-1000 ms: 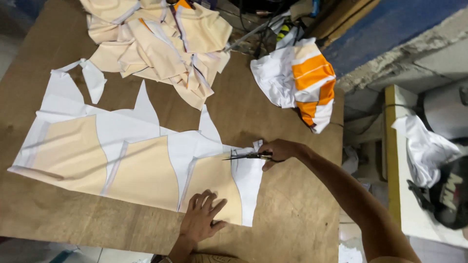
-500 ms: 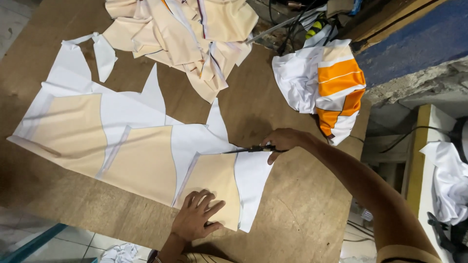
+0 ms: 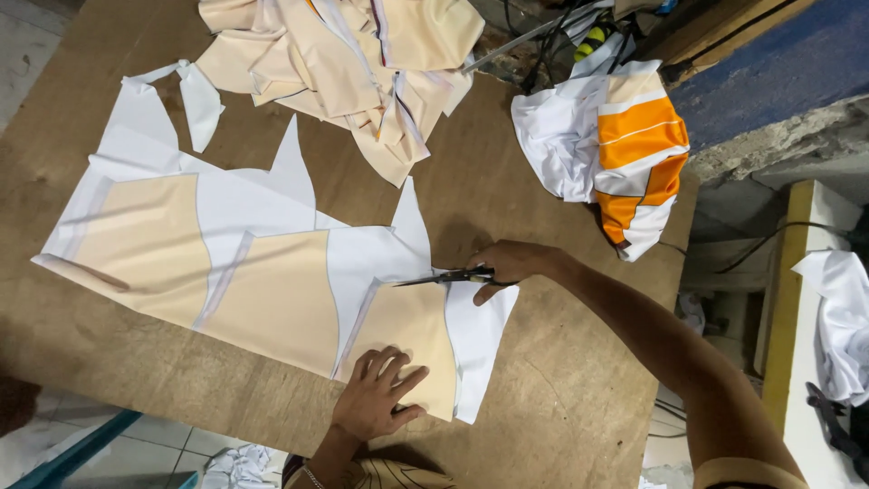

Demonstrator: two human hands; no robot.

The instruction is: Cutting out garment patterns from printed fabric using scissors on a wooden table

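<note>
My left hand (image 3: 376,398) lies flat and released on the tan-and-white cloth (image 3: 272,281), pinning it to the surface (image 3: 561,398) so it cannot slide; my right hand (image 3: 511,264) grips scissors (image 3: 444,278) at its white edge.

Probably a sewing workshop: plywood cutting table (image 3: 561,426), heaped fabric pieces (image 3: 353,63).

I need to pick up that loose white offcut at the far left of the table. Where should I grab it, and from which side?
Pinch the white offcut at its wider lower end, coming from the left table edge. It lies flat, apart from the printed sheet, with bare board around that end.
</note>
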